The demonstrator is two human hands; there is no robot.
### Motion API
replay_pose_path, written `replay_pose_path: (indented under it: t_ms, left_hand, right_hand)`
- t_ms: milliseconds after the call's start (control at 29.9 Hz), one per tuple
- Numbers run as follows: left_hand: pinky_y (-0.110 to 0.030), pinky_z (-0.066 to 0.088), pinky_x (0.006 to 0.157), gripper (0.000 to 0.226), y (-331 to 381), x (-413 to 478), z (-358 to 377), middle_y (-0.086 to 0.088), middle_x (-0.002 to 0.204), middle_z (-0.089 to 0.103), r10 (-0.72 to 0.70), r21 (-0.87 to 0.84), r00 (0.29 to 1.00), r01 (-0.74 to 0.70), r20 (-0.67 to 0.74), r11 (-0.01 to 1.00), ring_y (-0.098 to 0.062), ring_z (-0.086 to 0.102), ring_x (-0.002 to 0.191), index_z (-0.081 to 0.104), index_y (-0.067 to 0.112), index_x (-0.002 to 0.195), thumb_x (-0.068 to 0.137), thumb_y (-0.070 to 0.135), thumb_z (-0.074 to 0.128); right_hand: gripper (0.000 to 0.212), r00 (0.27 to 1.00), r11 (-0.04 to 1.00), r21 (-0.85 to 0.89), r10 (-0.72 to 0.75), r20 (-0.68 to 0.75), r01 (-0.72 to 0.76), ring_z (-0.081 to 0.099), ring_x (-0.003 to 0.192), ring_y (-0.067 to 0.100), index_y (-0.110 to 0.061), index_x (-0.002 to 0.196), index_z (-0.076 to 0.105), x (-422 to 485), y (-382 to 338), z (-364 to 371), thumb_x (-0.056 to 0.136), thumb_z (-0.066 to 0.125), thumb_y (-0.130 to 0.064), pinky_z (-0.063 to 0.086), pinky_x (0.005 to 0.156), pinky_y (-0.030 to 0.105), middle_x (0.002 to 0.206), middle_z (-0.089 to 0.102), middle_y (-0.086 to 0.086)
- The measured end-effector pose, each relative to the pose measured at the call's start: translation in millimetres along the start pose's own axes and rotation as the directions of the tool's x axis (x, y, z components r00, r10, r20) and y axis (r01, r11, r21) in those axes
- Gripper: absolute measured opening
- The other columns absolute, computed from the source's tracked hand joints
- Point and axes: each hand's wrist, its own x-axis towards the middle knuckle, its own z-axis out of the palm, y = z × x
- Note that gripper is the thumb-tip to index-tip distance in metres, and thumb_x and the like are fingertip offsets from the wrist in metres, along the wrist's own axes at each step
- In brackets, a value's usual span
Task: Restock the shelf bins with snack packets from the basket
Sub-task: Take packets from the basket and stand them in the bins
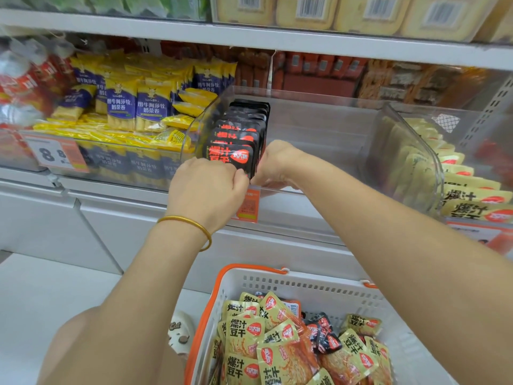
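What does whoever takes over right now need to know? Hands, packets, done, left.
Left hand: fingers curled at the front black packet.
Right hand: at that row's right side; grip hidden.
Black packets stand in a row along the left wall of the clear bin; the rest of the bin is bare.
Basket below holds many yellow packets and a few black ones.
Left: empty the basket.
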Motion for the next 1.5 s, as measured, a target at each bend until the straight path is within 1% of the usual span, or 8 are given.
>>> replay_pose_path:
  t_ms: [234, 468, 668, 835, 1002, 1069, 1302, 1503]
  left_hand:
    - [-0.032, 0.030, 0.059, 0.029, 48.1, -29.6, -8.2, -0.007, 0.056, 0.055, 0.193, -0.063, 0.943, -0.217, -0.271, 0.974, -0.030, 0.051, 0.061, 0.045, 0.020, 0.055, 0.080, 0.035, 0.041]
    - [-0.036, 0.045, 0.066, 0.030, 99.8, -73.6, 55.9, -0.008, 0.076, 0.065, 0.392, -0.142, 0.883, -0.366, 0.257, 0.920, -0.032, 0.060, 0.079, 0.057, 0.015, 0.068, 0.082, 0.035, 0.039]
    - [-0.036, 0.051, 0.077, 0.026, 114.0, -97.8, 113.9, -0.004, 0.096, 0.066, 0.331, -0.094, 0.689, -0.358, 0.644, 0.929, -0.025, 0.060, 0.092, 0.061, 0.015, 0.084, 0.090, 0.030, 0.041]
    - [-0.035, 0.052, 0.075, 0.021, 107.4, -98.4, 130.5, -0.003, 0.098, 0.064, 0.257, -0.065, 0.637, -0.308, 0.727, 0.949, -0.023, 0.060, 0.089, 0.056, 0.019, 0.084, 0.093, 0.030, 0.041]
    - [-0.037, 0.053, 0.076, 0.023, 102.9, -100.7, 141.5, 0.000, 0.098, 0.062, 0.217, -0.023, 0.621, -0.306, 0.753, 0.952, -0.021, 0.059, 0.089, 0.057, 0.021, 0.089, 0.093, 0.032, 0.038]
    - [-0.038, 0.053, 0.077, 0.021, 102.7, -99.5, 144.0, 0.001, 0.098, 0.062, 0.203, -0.027, 0.609, -0.285, 0.767, 0.958, -0.020, 0.059, 0.090, 0.058, 0.022, 0.090, 0.093, 0.031, 0.039]
    - [-0.030, 0.044, 0.094, 0.040, 113.7, -80.9, 135.3, -0.004, 0.129, 0.054, 0.202, -0.264, 0.619, 0.009, 0.759, 0.964, -0.019, 0.053, 0.115, 0.051, 0.015, 0.129, 0.092, 0.028, 0.056]
    - [-0.037, 0.052, 0.083, 0.018, 120.6, -62.5, 97.2, -0.015, 0.100, 0.066, 0.207, -0.548, 0.682, 0.330, 0.701, 0.769, -0.025, 0.063, 0.091, 0.057, 0.016, 0.092, 0.081, 0.012, 0.071]
  right_hand:
    - [0.026, 0.941, 0.858, 0.398, -0.246, -0.232, 0.323, 0.065, 0.051, 0.020, -0.006, 0.077, 0.047, -120.5, 36.1, -40.7, 0.081, 0.062, 0.014, 0.056, 0.050, 0.030, 0.057, 0.057, 0.011]
    - [0.008, 0.920, 0.953, 0.130, 0.221, 0.323, -0.275, 0.062, 0.043, 0.011, -0.001, 0.092, 0.053, -145.4, 199.3, 21.8, 0.090, 0.056, 0.006, 0.055, 0.052, 0.025, 0.065, 0.062, 0.015]
    - [0.034, 0.874, 0.896, -0.176, 0.438, 0.210, -0.407, 0.062, 0.078, 0.027, 0.002, 0.119, 0.054, -104.0, 309.1, 107.3, 0.089, 0.063, -0.011, 0.052, 0.071, 0.034, 0.105, 0.062, 0.018]
    - [0.066, 0.880, 0.903, -0.036, 0.426, 0.210, -0.429, 0.055, 0.113, 0.034, -0.010, 0.136, 0.032, -97.2, 343.2, 163.4, 0.083, 0.070, -0.019, 0.047, 0.093, 0.039, 0.125, 0.056, 0.015]
    - [0.019, 0.852, 0.856, 0.038, 0.507, 0.129, -0.515, 0.059, 0.087, 0.025, -0.006, 0.088, 0.057, -92.7, 349.9, 165.8, 0.087, 0.067, -0.022, 0.050, 0.082, 0.035, 0.087, 0.062, 0.008]
    - [0.039, 0.867, 0.874, -0.008, 0.483, 0.122, -0.486, 0.050, 0.071, 0.021, -0.010, 0.060, 0.041, -90.4, 346.5, 154.7, 0.090, 0.064, -0.018, 0.044, 0.067, 0.030, 0.064, 0.046, 0.003]
    - [0.035, 0.952, 0.938, -0.254, 0.277, 0.133, -0.237, 0.048, 0.072, 0.025, -0.010, 0.060, 0.046, -101.6, 280.9, 48.4, 0.091, 0.059, -0.014, 0.033, 0.059, 0.027, 0.066, 0.047, 0.007]
    - [0.013, 0.987, 0.950, 0.293, 0.067, 0.144, -0.108, 0.053, 0.063, 0.012, -0.012, 0.075, 0.063, -128.4, 218.2, 3.3, 0.087, 0.065, -0.009, 0.042, 0.061, 0.025, 0.066, 0.058, 0.000]
